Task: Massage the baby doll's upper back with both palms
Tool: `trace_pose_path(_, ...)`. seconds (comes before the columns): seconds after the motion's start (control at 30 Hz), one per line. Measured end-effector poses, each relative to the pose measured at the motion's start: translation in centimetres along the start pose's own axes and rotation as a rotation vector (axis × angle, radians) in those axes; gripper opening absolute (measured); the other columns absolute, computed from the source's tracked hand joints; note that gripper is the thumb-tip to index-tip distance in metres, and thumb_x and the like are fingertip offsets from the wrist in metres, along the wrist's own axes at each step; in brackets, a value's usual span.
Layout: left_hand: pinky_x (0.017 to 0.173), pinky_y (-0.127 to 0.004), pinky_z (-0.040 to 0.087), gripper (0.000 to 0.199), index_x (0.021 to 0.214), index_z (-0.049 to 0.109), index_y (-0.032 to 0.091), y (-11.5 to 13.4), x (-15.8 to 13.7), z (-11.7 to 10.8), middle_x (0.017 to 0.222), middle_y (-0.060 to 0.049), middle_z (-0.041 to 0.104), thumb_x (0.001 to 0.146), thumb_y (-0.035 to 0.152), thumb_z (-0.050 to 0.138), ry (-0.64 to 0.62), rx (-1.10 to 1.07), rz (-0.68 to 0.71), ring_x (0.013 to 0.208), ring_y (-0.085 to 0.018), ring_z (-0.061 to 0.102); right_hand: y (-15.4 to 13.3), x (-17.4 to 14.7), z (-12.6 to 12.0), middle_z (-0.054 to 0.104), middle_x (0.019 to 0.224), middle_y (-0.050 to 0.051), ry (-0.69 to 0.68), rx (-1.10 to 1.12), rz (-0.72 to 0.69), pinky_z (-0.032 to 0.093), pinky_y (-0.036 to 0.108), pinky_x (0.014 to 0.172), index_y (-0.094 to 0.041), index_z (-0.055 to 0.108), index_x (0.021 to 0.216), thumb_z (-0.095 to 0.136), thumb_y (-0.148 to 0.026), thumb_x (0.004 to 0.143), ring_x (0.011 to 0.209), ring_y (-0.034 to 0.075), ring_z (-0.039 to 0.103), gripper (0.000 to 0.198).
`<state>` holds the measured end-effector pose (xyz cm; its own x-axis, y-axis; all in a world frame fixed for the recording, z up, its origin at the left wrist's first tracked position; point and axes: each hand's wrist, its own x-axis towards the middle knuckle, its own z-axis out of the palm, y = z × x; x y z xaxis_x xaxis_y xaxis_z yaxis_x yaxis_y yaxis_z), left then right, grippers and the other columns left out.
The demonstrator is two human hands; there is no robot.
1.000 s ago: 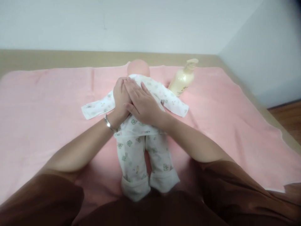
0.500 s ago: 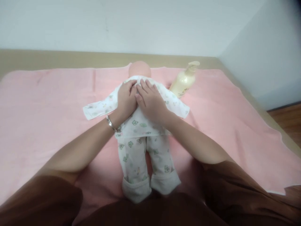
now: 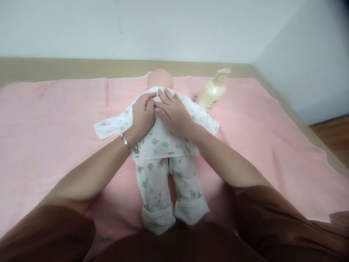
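A baby doll (image 3: 160, 78) lies with the back of its head up and its feet toward me. It wears a white printed top (image 3: 166, 145) with the sleeves spread out, and matching trousers (image 3: 155, 182) with turned-up cuffs. My left hand (image 3: 143, 113) rests flat on the left of its upper back, a silver bracelet (image 3: 128, 142) on that wrist. Over the right of the upper back lies my right hand (image 3: 174, 112), its fingers extended and somewhat spread. The fingertips of both hands come close together near the middle of the back.
A pale yellow pump bottle (image 3: 212, 92) stands just beyond the doll's right sleeve. Beneath everything is a pink blanket (image 3: 54, 145) on a tan surface (image 3: 81, 68). White walls (image 3: 163, 29) rise behind and to the right. Wooden floor (image 3: 331, 140) shows at the right.
My left hand has shifted slightly left, and the fingers of my right hand have spread a little differently. Both hands stay on the doll's back.
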<state>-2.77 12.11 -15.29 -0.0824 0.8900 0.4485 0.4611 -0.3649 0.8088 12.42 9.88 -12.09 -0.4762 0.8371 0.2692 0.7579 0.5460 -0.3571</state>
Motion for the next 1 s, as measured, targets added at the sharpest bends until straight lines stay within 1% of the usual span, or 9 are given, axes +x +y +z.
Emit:
trace_pose_path(0.13,0.112,-0.038,0.052,0.031,0.108,0.073,0.026,-0.1,0.1,0.1,0.121,-0.001,0.075,0.092,0.023,0.047,0.010,0.003,0.008,0.116,-0.020,0.067,1.2,0.7,0.0,0.031,0.170,0.006,0.010,-0.013,0.057,0.021,0.064,0.130,-0.026,0.050,0.152,0.030,-0.040,0.107,0.161,0.031,0.023,0.051)
trace_pose_path(0.37,0.109,-0.037,0.054,0.032,0.105,0.073,0.026,0.2,0.2,0.1,0.117,-0.001,0.076,0.089,0.020,0.046,-0.006,-0.013,0.017,0.113,-0.020,0.068,1.1,1.0,0.4,0.032,0.169,0.009,0.033,-0.039,0.149,0.021,0.066,0.130,-0.020,0.044,0.156,0.033,-0.033,0.102,0.159,0.034,0.026,0.056)
trace_pose_path(0.43,0.109,-0.037,0.054,0.031,0.105,0.074,0.026,0.1,0.2,0.1,0.118,-0.001,0.076,0.090,0.022,0.047,0.002,-0.016,0.014,0.113,-0.019,0.068,0.4,0.5,0.4,0.032,0.169,0.012,0.048,-0.055,0.164,0.022,0.066,0.130,-0.017,0.043,0.156,0.033,-0.033,0.103,0.159,0.035,0.027,0.057)
trace_pose_path(0.53,0.111,-0.038,0.054,0.030,0.106,0.074,0.026,-0.2,0.1,0.1,0.120,-0.001,0.076,0.090,0.025,0.049,0.013,-0.017,-0.011,0.115,-0.020,0.067,-1.7,-1.0,0.2,0.035,0.166,0.018,0.072,-0.107,0.174,0.023,0.064,0.130,-0.009,0.043,0.155,0.033,-0.034,0.104,0.158,0.036,0.030,0.058)
trace_pose_path(0.63,0.111,-0.037,0.054,0.029,0.107,0.073,0.025,-0.4,-0.1,0.1,0.120,-0.002,0.075,0.092,0.026,0.048,0.016,-0.035,-0.028,0.116,-0.020,0.067,-4.0,-2.2,0.0,0.034,0.165,0.023,-0.007,-0.177,0.124,0.020,0.059,0.134,-0.001,0.040,0.155,0.037,-0.025,0.102,0.158,0.037,0.029,0.058)
trace_pose_path(0.7,0.110,-0.035,0.054,0.030,0.107,0.072,0.025,-0.5,-0.1,0.1,0.120,-0.002,0.075,0.094,0.026,0.046,0.018,-0.044,-0.020,0.115,-0.019,0.067,-4.6,-2.2,-0.2,0.032,0.166,0.023,-0.060,-0.181,0.084,0.019,0.056,0.135,0.000,0.039,0.156,0.037,-0.020,0.101,0.160,0.035,0.026,0.059)
trace_pose_path(0.77,0.109,-0.034,0.054,0.031,0.107,0.072,0.025,-0.6,-0.1,0.2,0.119,-0.002,0.075,0.096,0.027,0.043,0.020,-0.039,-0.004,0.114,-0.018,0.068,-4.0,-1.4,-0.3,0.031,0.168,0.019,-0.064,-0.141,0.058,0.019,0.056,0.135,-0.005,0.041,0.156,0.034,-0.020,0.101,0.161,0.031,0.024,0.057)
trace_pose_path(0.87,0.108,-0.033,0.054,0.031,0.109,0.072,0.025,-0.6,0.0,0.2,0.120,-0.002,0.075,0.097,0.028,0.044,0.015,-0.018,0.012,0.115,-0.018,0.067,-1.4,0.4,-0.3,0.029,0.170,0.011,-0.047,-0.070,0.062,0.017,0.064,0.132,-0.018,0.048,0.153,0.032,-0.025,0.103,0.162,0.030,0.023,0.053)
trace_pose_path(1.0,0.112,-0.034,0.052,0.030,0.110,0.072,0.024,-0.4,0.1,0.2,0.121,-0.002,0.074,0.094,0.024,0.046,0.008,-0.009,0.005,0.118,-0.019,0.066,2.0,2.0,0.0,0.028,0.170,0.010,-0.024,-0.018,0.121,0.018,0.070,0.129,-0.022,0.044,0.155,0.037,-0.037,0.103,0.160,0.034,0.025,0.055)
